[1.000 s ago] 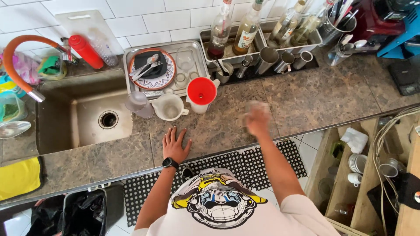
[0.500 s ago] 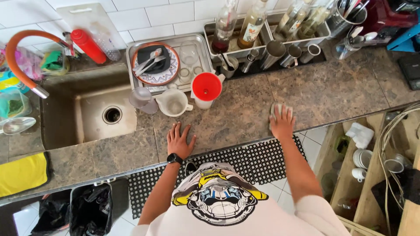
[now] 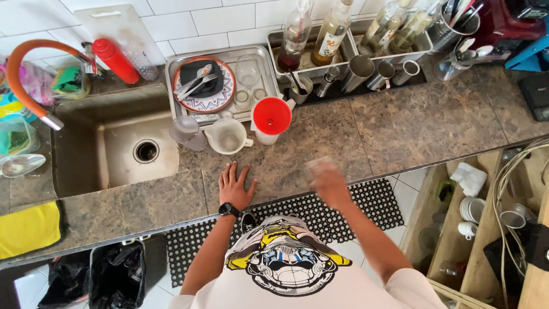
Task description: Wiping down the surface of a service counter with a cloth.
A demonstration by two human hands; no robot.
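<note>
Left hand (image 3: 234, 186) flat on the mottled brown stone counter (image 3: 412, 123), fingers spread, gripping nothing, likely bracing. Right hand (image 3: 327, 178) blurred, pressing a pale cloth (image 3: 316, 165) against the counter; grip unclear. White ceramic jug (image 3: 227, 136) and red plastic funnel (image 3: 271, 116) stand just beyond.

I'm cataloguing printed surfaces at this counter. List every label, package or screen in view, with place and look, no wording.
Labelled bottle: in the metal tray at the back wall, pale liquid, light label with orange marks.
Red squeeze bottle: behind the sink, plain red, no label visible.
Wristwatch: on the left wrist, black, screen dark.
Colourful packets: far left edge, blurred.
</note>
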